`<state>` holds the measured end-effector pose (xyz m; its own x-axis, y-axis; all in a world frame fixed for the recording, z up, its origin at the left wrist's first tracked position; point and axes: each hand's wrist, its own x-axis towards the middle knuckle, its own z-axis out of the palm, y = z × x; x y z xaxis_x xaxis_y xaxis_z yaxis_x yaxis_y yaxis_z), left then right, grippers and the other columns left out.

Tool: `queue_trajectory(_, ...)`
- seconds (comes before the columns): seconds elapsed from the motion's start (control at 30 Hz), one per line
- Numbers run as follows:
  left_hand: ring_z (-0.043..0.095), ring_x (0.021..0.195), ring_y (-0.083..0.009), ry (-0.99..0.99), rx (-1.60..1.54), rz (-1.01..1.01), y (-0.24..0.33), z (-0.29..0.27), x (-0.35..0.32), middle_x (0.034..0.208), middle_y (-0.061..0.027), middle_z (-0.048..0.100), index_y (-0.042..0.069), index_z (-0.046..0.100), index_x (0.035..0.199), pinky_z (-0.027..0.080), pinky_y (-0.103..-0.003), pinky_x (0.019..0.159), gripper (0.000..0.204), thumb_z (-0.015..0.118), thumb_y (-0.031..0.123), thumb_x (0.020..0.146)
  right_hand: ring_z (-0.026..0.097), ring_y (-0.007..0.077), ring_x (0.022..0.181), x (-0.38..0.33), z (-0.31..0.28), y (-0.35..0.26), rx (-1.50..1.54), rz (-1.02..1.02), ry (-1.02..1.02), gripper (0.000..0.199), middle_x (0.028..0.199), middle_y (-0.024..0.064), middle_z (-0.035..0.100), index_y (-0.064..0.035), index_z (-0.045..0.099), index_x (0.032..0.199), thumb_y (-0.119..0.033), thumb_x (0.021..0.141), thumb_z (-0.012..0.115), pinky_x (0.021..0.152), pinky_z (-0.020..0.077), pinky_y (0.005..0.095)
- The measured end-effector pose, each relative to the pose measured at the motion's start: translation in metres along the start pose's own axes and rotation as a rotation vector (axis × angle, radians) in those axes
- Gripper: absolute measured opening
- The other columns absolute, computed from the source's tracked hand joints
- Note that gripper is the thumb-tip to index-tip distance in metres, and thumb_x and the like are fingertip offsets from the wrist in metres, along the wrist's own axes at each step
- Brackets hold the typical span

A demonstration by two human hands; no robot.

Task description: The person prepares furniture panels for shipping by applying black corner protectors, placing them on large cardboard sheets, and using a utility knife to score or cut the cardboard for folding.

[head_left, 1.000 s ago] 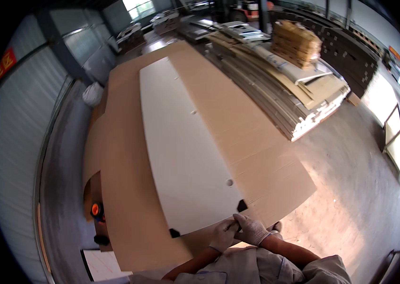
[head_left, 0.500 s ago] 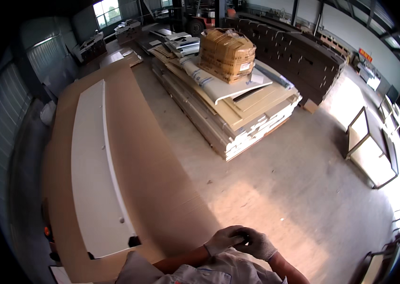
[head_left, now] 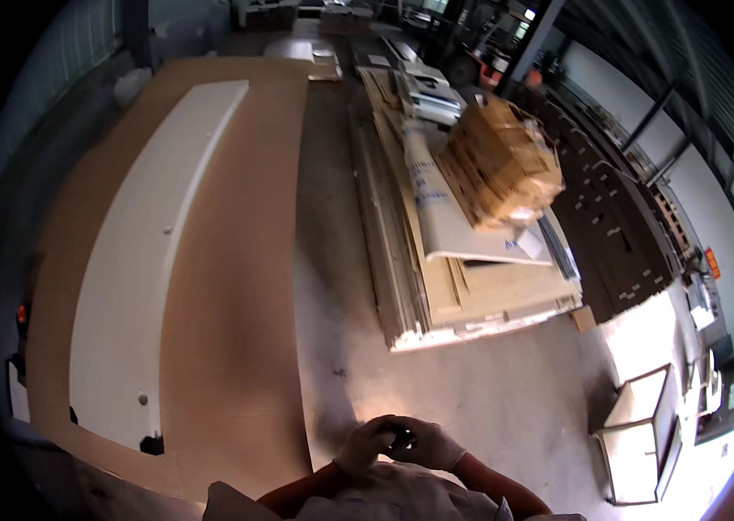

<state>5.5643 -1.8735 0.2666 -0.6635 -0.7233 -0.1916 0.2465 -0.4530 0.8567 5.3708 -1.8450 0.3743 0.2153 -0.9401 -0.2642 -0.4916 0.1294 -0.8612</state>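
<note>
My left hand (head_left: 364,445) and my right hand (head_left: 434,445), both in pale work gloves, meet close in front of my body. Their fingers are bent round a small dark object (head_left: 402,439), too hidden to name. To the left lies a long white panel (head_left: 128,260) on a large brown cardboard sheet (head_left: 228,304). Along the panel are a few small round fittings, and a black corner piece (head_left: 152,445) is at its near right corner. Another black piece (head_left: 73,416) shows at the near left corner. Neither hand touches the panel.
Right of the cardboard stands a stack of boards (head_left: 489,300), with a taped brown carton (head_left: 506,165) on top. Behind it runs a long dark stack (head_left: 614,234). A metal-framed stand (head_left: 641,434) is at the right, on concrete floor (head_left: 489,391). A forklift (head_left: 480,65) stands far back.
My view has turned and tilted, so the panel and cardboard look more upright and the carton stack sits further right. My hands stay together round the dark object, slightly further left in view.
</note>
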Motion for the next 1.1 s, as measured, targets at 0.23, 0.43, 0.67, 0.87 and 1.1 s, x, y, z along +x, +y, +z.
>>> queue_trajectory(0.23, 0.067, 0.119, -0.0169, 0.256, 0.034, 0.144, 0.097, -0.058, 0.156, 0.133, -0.0085, 0.067, -0.001, 0.059, 0.146, 0.058, -0.033, 0.098, 0.043, 0.057, 0.006, 0.104, 0.076, 0.0249, 0.107, 0.194, -0.114, 0.001, 0.043, -0.204, -0.104, 0.069, 0.122, 0.0171, 0.076, -0.0076, 0.062, 0.149, -0.022, 0.087, 0.090, 0.097, 0.0607, 0.0393)
queue_trajectory(0.43, 0.065, 0.125, -0.0198, 0.393, 0.035, 0.187, 0.172, -0.133, 0.320, 0.136, -0.0104, 0.067, -0.002, 0.060, 0.146, 0.056, -0.034, 0.104, 0.042, 0.053, 0.020, 0.111, 0.075, 0.0275, 0.112, 0.376, -0.219, -0.016, 0.082, -0.334, -0.149, 0.067, 0.124, 0.0199, 0.074, -0.0050, 0.061, 0.147, -0.021, 0.088, 0.088, 0.099, 0.0586, 0.0390)
queue_trajectory(0.67, 0.071, 0.117, -0.0339, 0.652, -0.294, 0.407, 0.292, -0.245, 0.427, 0.130, -0.0197, 0.070, 0.003, 0.059, 0.144, 0.062, -0.046, 0.098, 0.049, 0.061, 0.037, 0.109, 0.073, 0.0203, 0.111, 0.610, -0.285, -0.079, 0.096, -0.296, -0.347, 0.059, 0.124, 0.0150, 0.074, -0.0026, 0.065, 0.142, -0.024, 0.090, 0.086, 0.099, 0.0580, 0.0360)
queue_trajectory(0.87, 0.073, 0.107, -0.0363, 0.659, -0.734, 0.575, 0.349, -0.407, 0.486, 0.120, -0.0149, 0.073, 0.010, 0.066, 0.129, 0.061, -0.048, 0.085, 0.047, 0.067, 0.047, 0.100, 0.071, 0.0163, 0.111, 0.832, -0.316, -0.124, 0.098, -0.246, -0.398, 0.055, 0.125, 0.0088, 0.074, -0.0035, 0.068, 0.141, -0.017, 0.090, 0.083, 0.099, 0.0576, 0.0327)
queue_trajectory(1.1, 0.074, 0.098, -0.0270, 1.035, -0.639, 0.462, 0.448, -0.560, 0.621, 0.114, -0.0085, 0.073, 0.013, 0.068, 0.124, 0.060, -0.042, 0.078, 0.031, 0.067, 0.034, 0.102, 0.071, 0.0161, 0.101, 1.077, -0.382, -0.149, 0.145, -0.165, -0.409, 0.050, 0.114, 0.0087, 0.074, 0.0039, 0.067, 0.136, -0.015, 0.092, 0.077, 0.091, 0.0590, 0.0324)
